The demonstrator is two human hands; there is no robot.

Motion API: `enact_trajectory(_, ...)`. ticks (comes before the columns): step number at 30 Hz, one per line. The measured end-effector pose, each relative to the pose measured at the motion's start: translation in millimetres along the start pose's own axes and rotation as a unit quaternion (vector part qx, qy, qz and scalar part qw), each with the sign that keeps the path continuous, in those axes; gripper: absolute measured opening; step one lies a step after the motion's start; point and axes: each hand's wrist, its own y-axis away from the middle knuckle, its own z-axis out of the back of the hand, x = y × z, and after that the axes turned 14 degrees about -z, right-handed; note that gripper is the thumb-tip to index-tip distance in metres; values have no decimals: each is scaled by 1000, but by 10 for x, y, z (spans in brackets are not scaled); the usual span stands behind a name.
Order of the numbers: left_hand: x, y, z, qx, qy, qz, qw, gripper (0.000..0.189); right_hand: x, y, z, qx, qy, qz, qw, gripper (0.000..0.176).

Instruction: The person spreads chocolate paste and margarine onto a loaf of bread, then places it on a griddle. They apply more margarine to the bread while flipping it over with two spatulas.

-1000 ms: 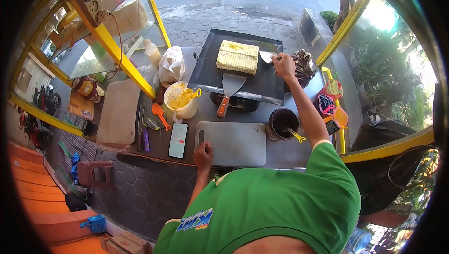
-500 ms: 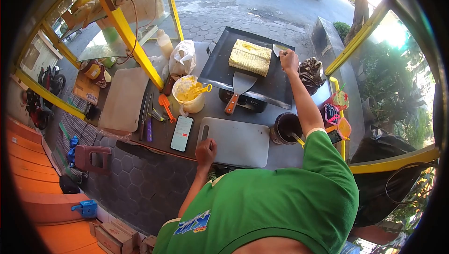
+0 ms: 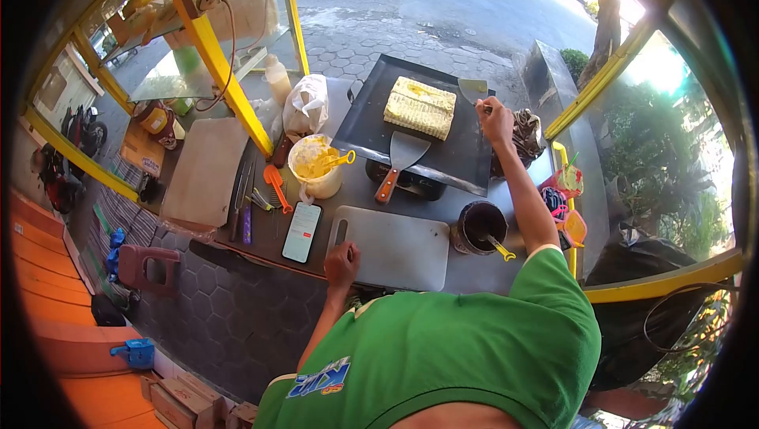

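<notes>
My right hand [image 3: 496, 122] is closed round the handle of a small spatula [image 3: 473, 88], its blade over the right edge of the black griddle [image 3: 371, 124]. On the griddle lies a block of pale, ridged bread [image 3: 419, 108] with a yellow smear on top; the spatula is apart from it. A wide scraper [image 3: 405, 152] with a wooden handle rests on the griddle's front edge. Curled into a fist, my left hand [image 3: 342, 264] sits at the left front corner of the grey cutting board [image 3: 395, 247]; nothing shows in it.
Left of the board are a phone [image 3: 303, 233], a tub of yellow spread [image 3: 318, 180], an orange brush [image 3: 277, 184] and a white bag [image 3: 307, 103]. A dark pot [image 3: 478, 227] with a yellow-handled utensil stands right. Yellow posts [image 3: 221, 73] frame the stall.
My right hand has drawn the spatula slightly right, away from the bread, and its blade has turned. My left fist stays by the board. The view has shifted a little; a motorbike left the upper right.
</notes>
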Motion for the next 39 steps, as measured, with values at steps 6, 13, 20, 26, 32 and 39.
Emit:
enact_trajectory(6, -3, -9, 3, -13, -4, -6, 1000, 12, 520, 96, 514, 160, -84, -41, 983, 31)
enact_trajectory(13, -20, -20, 12, -2, -9, 3, 1000, 11, 878, 399, 471, 241, -81, -20, 967, 31)
enact_trajectory(20, -32, -40, 31, -2, -3, -1, 1000, 11, 1015, 437, 230, 202, -35, 112, 972, 28)
enact_trajectory(26, 11, 2, -25, -3, -27, -2, 1000, 11, 1061, 472, 357, 196, 0, 133, 972, 26)
enact_trajectory(32, -26, -40, 26, 2, -11, -9, 1000, 11, 868, 564, 672, 180, 24, 121, 976, 23)
enact_trajectory(39, 23, -5, -12, 9, -10, 0, 1000, 13, 572, 669, 971, 148, 25, 98, 984, 22)
